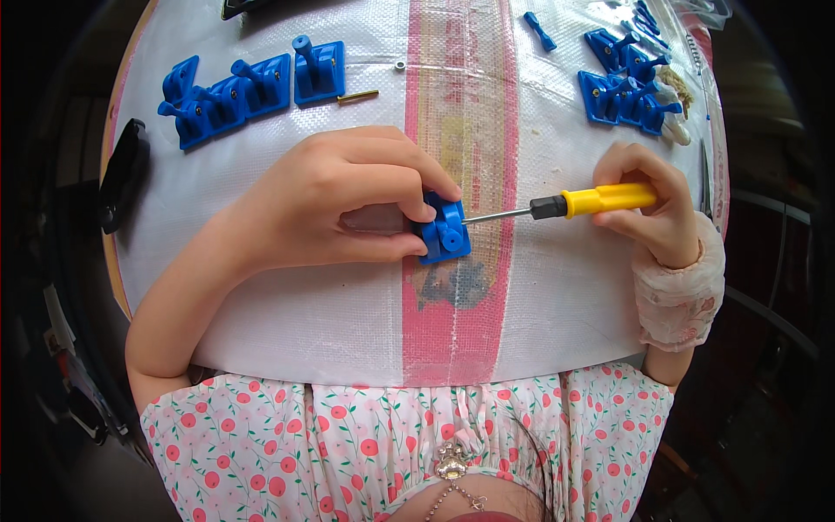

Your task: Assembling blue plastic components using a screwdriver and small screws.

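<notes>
Left grip: the left hand (335,200) is closed around a blue part (444,230), which is pinched between the thumb below and the fingers above.
Right grip: the right hand (652,209) is closed on the yellow handle of a screwdriver (565,205).
Hidden: the left side of the part is covered by the fingers, so its full shape cannot be made out. The end of the handle is buried in the right palm. The tip of the shaft is lost against the part, and no screw can be made out there.
Axis: the screwdriver is held nearly level, its long axis running left to right, with the tip pointed left and slightly down into the part.
Position: the part is held at the left fingertips, just above the white mat (287,304), over its pink stripe (452,331). It is met by the shaft on its right face.
Near edge: the mat is cut off below by a flowered dress (348,435).
Far left: a row of blue parts (243,87) is laid out, with a brass pin (357,97) just beside it.
Far right: a pile of blue parts (626,87) is seen, well apart from the hands.
</notes>
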### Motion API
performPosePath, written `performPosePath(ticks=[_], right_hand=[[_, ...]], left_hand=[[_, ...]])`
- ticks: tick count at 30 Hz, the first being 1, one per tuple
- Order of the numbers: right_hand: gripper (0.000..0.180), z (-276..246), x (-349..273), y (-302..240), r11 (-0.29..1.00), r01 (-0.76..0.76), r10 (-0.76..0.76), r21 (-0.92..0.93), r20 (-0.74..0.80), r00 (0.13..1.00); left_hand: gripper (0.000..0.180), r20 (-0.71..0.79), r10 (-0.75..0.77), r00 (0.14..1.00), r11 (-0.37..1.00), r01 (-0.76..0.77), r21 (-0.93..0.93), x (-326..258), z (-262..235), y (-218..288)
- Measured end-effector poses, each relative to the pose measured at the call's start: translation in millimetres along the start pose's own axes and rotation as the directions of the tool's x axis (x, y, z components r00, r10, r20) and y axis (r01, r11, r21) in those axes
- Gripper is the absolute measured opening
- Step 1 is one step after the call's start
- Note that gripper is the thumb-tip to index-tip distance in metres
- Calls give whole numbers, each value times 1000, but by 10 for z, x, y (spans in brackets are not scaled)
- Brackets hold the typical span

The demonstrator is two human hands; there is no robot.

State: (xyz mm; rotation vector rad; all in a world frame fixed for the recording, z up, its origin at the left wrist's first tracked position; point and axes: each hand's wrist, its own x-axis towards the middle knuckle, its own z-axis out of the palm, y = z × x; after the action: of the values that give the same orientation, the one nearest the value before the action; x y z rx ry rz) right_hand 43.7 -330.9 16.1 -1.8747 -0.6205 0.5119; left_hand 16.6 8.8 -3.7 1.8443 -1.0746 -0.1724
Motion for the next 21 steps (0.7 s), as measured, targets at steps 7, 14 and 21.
performPosePath(ticks=[7,14,21], right_hand=[[26,-73,-17,-70,988,-145,147,-45,40,988],[22,66,-20,-82,1000,-8,8,3,-37,999],[17,-43,-14,-225,939,-321,307,125,119,944]], left_hand=[[24,5,-1,1000,1000,1,-1,0,-7,2],[23,-1,3,1000,1000,-3,4,2,-5,-4],[22,-2,7,1000,1000,-7,19,-12,-10,-14]])
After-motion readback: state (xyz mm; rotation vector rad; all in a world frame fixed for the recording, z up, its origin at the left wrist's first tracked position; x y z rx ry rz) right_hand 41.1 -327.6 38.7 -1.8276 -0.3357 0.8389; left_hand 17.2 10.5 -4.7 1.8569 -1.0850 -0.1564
